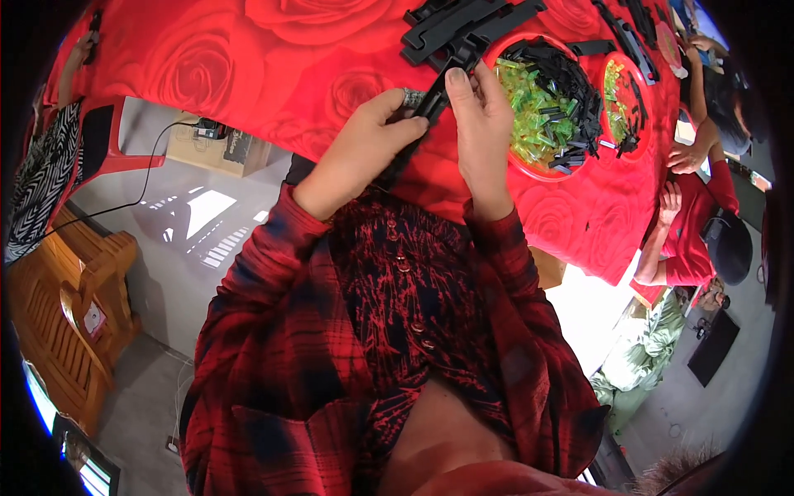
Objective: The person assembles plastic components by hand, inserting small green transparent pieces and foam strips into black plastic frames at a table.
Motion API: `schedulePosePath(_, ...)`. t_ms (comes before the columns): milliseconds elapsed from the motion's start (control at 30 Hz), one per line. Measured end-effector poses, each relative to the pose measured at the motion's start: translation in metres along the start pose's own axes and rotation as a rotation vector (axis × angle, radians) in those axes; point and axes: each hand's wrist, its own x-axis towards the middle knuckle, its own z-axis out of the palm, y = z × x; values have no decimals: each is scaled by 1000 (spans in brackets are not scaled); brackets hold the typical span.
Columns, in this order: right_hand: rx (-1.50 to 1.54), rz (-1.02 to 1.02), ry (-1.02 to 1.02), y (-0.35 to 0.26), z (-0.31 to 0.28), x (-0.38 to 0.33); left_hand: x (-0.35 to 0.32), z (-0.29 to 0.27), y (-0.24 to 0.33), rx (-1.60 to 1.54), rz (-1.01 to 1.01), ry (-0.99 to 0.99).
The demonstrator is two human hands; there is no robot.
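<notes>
In front of my chest, at the table's near edge, a long narrow black plastic part (pixel 433 97) is held at a slant in both hands. My left hand (pixel 364 142) is closed round its lower stretch, thumb on top. At the upper end, my right hand (pixel 484 124) pinches it between thumb and fingers. Just beyond lies a pile of similar black plastic parts (pixel 442 29). To the right of my right hand stands a red basin (pixel 546 175), filled with small translucent yellow-green pieces (pixel 538 124) and small black pieces (pixel 571 74).
A red rose-patterned cloth (pixel 273 91) covers the table. Farther right are a smaller red dish (pixel 626 154) of similar pieces and more black parts (pixel 628 41). People sit at right, one in a red shirt (pixel 686 223), and at far left. A cardboard box (pixel 194 155) is left below the table.
</notes>
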Motion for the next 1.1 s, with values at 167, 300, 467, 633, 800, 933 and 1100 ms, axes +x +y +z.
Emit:
schedulePosePath(167, 5, 151, -4, -1, -2, 4, -1, -4, 13, -818, -478, -138)
schedulePosePath(300, -308, -1, 97, 15, -5, -1, 3, -6, -2, -832, -462, -167)
schedulePosePath(467, -882, -431, -69, -16, 6, -17, 2, -8, -6, -826, -405, -61)
schedulePosePath(633, -1046, -394, -190, -15, 13, -22, 0, -5, -8, -776, -388, -16)
schedulePosePath(800, -974, -395, -202, -8, 15, -20, -1, -11, -9, -815, -404, -45)
schedulePosePath(933, -897, -371, -192, -10, 17, -17, -4, -21, -14, -851, -397, -149)
schedulePosePath(1100, -893, -360, -246, -52, 16, -32, -33, -12, 30, -952, -434, -63)
